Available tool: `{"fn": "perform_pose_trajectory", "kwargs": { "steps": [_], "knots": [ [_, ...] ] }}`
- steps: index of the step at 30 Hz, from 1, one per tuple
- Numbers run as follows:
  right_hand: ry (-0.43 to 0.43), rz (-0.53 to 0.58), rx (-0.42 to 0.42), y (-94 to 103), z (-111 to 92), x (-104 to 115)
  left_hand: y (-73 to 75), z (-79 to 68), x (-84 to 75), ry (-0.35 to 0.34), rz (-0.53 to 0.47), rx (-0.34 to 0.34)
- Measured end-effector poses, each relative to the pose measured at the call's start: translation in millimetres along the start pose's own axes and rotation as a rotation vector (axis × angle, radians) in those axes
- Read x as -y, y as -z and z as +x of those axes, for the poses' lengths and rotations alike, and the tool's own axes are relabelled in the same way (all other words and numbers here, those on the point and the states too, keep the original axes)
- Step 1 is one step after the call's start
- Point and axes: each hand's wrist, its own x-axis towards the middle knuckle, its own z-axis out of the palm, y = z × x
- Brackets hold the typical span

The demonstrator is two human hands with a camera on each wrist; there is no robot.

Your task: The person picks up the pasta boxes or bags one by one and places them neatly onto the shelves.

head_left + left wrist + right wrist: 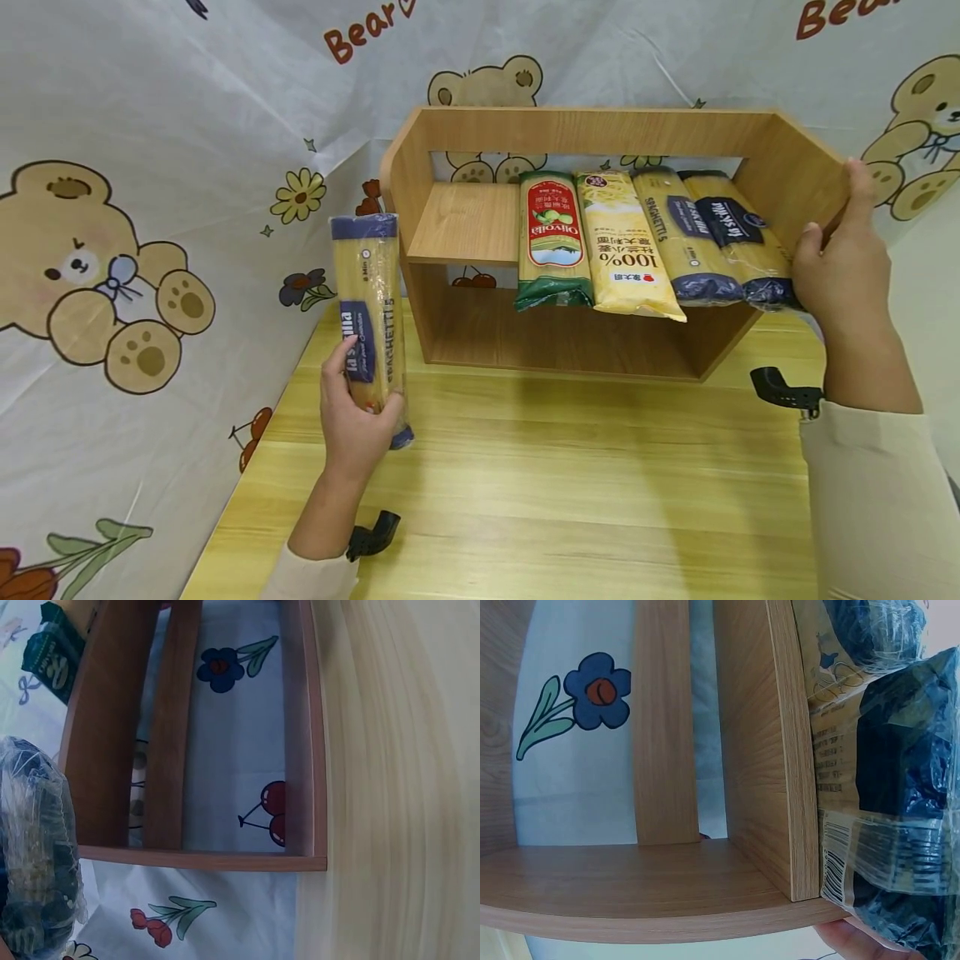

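Observation:
My left hand (356, 425) holds a pack of spaghetti (365, 283) upright at the shelf's left front, thumb and fingers around its lower part. The pack is clear plastic with blue ends and a blue label; its crinkled end (34, 862) shows in the left wrist view. With my right hand (847, 258) I grip the right side panel of a two-tier wooden shelf (585, 129). On the upper board lie a green-and-red pasta pack (555, 233), a yellow pasta pack (626, 242), a blue-labelled spaghetti pack (686, 237) and a dark-labelled pasta pack (735, 221) beside that hand.
The upper board's left part (468, 221) is bare wood. Below it, the lower compartment (525, 329) stands open at the front. A pale wooden table (570, 475) carries the shelf, and a bear-print cloth (225, 108) hangs behind and to the left.

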Motion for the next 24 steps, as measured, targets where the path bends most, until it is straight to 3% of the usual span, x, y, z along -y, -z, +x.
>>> {"fn": "perform_pose_trajectory", "kwargs": {
  "steps": [10, 24],
  "knots": [
    [0.002, 0.017, 0.033, 3.5, -1.5, 1.5, -3.8, 1.7, -12.0, -0.101, 0.042, 0.038],
    [0.013, 0.020, 0.022, 2.8, -0.2, -0.8, -15.3, 16.2, -18.9, -0.060, 0.084, 0.116]
  ]
}}
